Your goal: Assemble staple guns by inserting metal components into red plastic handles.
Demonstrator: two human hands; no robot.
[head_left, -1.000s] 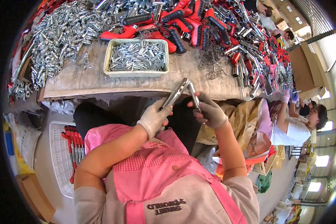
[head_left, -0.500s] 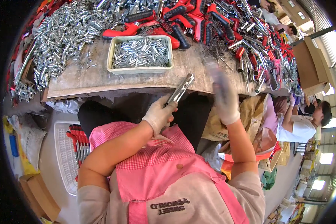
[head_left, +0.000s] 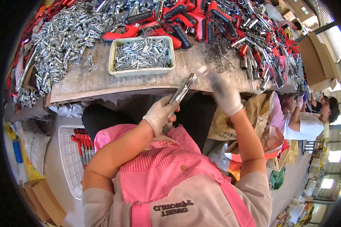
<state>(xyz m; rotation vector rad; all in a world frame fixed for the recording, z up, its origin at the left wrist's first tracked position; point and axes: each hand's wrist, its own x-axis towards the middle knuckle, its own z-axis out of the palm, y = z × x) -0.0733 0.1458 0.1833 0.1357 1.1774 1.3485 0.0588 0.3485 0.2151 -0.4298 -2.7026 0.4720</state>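
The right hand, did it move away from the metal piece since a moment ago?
Yes. The right hand left the metal piece held by the left hand and rose toward the wooden table's edge, blurred by motion.

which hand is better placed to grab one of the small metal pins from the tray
Right. The right hand is free, raised near the table edge close to the tray of pins. The left hand already grips the metal tool.

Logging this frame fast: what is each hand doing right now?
Left hand: closed on a flat metal tool part.
Right hand: blurred above the bench edge; whether it holds anything cannot be told.
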